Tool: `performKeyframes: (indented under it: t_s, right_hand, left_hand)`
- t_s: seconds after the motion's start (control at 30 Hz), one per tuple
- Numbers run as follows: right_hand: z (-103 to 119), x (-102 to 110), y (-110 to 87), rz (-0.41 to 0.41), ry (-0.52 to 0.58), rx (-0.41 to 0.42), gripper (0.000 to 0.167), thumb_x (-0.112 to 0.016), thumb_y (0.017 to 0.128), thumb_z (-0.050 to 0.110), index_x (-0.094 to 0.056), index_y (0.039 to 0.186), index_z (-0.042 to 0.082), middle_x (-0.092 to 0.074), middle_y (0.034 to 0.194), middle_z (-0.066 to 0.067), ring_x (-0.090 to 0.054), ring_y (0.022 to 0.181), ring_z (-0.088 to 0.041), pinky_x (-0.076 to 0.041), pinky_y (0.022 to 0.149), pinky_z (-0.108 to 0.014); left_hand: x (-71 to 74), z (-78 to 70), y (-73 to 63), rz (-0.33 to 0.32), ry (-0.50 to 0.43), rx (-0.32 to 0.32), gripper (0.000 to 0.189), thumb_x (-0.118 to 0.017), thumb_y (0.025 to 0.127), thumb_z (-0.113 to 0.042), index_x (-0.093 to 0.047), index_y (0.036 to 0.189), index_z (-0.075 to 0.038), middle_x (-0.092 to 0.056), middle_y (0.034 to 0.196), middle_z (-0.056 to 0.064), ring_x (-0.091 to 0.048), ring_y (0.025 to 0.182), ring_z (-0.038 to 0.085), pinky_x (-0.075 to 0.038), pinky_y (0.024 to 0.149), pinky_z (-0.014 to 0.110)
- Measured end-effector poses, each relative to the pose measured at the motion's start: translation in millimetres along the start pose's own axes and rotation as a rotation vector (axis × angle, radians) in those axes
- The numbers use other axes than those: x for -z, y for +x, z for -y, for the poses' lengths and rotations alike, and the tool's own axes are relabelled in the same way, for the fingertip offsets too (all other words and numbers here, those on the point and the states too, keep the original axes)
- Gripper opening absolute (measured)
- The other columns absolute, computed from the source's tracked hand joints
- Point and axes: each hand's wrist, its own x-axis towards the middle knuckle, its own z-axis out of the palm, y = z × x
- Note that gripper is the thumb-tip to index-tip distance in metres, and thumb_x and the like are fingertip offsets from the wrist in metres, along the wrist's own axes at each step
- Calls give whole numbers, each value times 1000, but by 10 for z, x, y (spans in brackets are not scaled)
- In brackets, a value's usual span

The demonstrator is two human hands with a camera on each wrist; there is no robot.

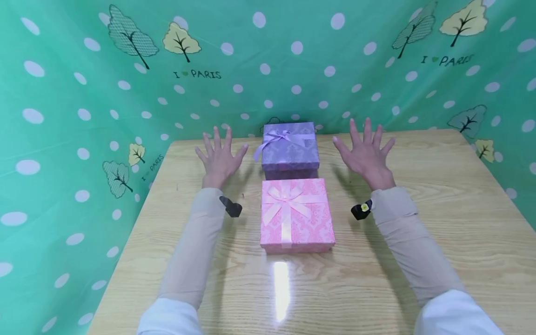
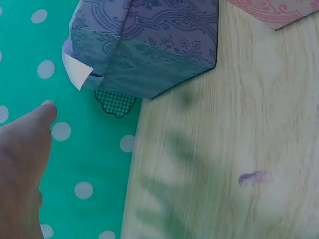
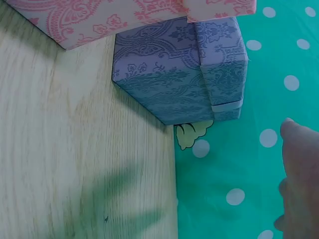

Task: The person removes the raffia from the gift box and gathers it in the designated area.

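Note:
Between the two hands stands a purple patterned gift box (image 1: 293, 151) with a ribbon bow on its lid, close to the table's far edge. In front of it is a pink gift box (image 1: 307, 221) with a pale pink bow. Fingers spread, my left hand (image 1: 219, 160) is held left of the purple box, apart from it. To the right of that box, my right hand (image 1: 367, 153) is likewise spread and holds nothing. In the left wrist view the purple box (image 2: 164, 45) shows a loose ribbon end. The right wrist view shows the pink box (image 3: 99, 20) overlapping the purple box (image 3: 159, 74).
The boxes stand on a light wooden table (image 1: 439, 209). A green cloth (image 1: 238, 46) with white dots and printed trees hangs behind and along the sides. Each wrist wears a black device (image 1: 232, 208). A small purple mark (image 2: 251, 178) is on the wood.

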Motion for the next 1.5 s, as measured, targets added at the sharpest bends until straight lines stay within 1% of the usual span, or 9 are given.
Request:
performKeyframes:
  t_s: [0.13, 0.27, 0.37, 0.5, 0.6, 0.8, 1.03, 1.23, 1.5]
  right_hand:
    - [41, 5, 40, -19, 67, 8, 85, -17, 88, 77, 18, 149, 29, 27, 155, -14, 24, 139, -45, 15, 103, -75]
    - [105, -6, 94, -33, 212, 41, 92, -27, 89, 73, 17, 151, 22, 16, 158, -16, 9, 144, -44, -1, 111, -71]
    - [161, -5, 130, 3, 360, 61, 94, -32, 90, 71, 13, 152, 17, 6, 160, -15, 0, 146, -39, -8, 115, -64]
    - [234, -21, 180, 110, 519, 26, 92, -35, 90, 70, -2, 154, 11, -18, 157, -20, -23, 142, -39, -26, 113, -58]
    - [290, -82, 217, 189, 643, -5, 80, -39, 95, 61, -20, 151, 6, -37, 145, -23, -42, 130, -39, -38, 107, -53]
    - [383, -238, 290, 277, 846, -36, 57, -43, 101, 39, -37, 142, 0, -47, 132, -23, -53, 116, -35, -46, 103, -46]
    - [379, -342, 359, 299, 937, -102, 47, -46, 101, 29, -44, 139, 2, -52, 125, -16, -56, 106, -25, -51, 96, -37]
    - [353, -350, 367, 333, 1021, -143, 52, -49, 100, 31, -41, 142, 1, -50, 128, -12, -54, 109, -22, -49, 96, -34]
    - [356, -296, 359, 351, 1057, -166, 54, -51, 99, 31, -38, 143, 2, -51, 123, -9, -54, 108, -22, -51, 90, -28]
  left_hand:
    - [16, -18, 27, 23, -131, 18, 77, -28, 96, -63, -3, 155, -21, 3, 160, 17, 10, 145, 43, 1, 114, 66]
    - [74, -55, 65, 128, -403, 47, 66, -38, 99, -49, -27, 150, -8, -34, 150, 21, -33, 137, 38, -31, 112, 54]
    - [123, -112, 98, 244, -635, 96, 52, -42, 101, -36, -40, 142, -3, -51, 137, 20, -50, 125, 33, -45, 104, 44]
    - [142, -212, 143, 380, -885, 172, 46, -42, 103, -23, -38, 142, 2, -51, 135, 23, -52, 123, 32, -47, 103, 40]
    - [109, -273, 182, 451, -1006, 219, 44, -42, 102, -16, -37, 141, 5, -50, 132, 23, -55, 114, 29, -45, 105, 43]
    - [14, -338, 241, 491, -1083, 252, 34, -46, 100, -15, -51, 128, 3, -56, 103, 8, -57, 83, 15, -48, 101, 44]
    - [-50, -416, 260, 492, -1073, 237, 30, -50, 99, -18, -56, 122, 0, -56, 79, -1, -55, 77, 13, -49, 95, 41]
    - [-80, -426, 279, 531, -1090, 235, 35, -50, 100, -24, -52, 126, -1, -60, 84, 1, -58, 76, 13, -50, 87, 34]
    - [-119, -397, 312, 545, -1144, 257, 39, -52, 99, -27, -51, 132, -6, -63, 96, 1, -61, 79, 11, -49, 73, 25]
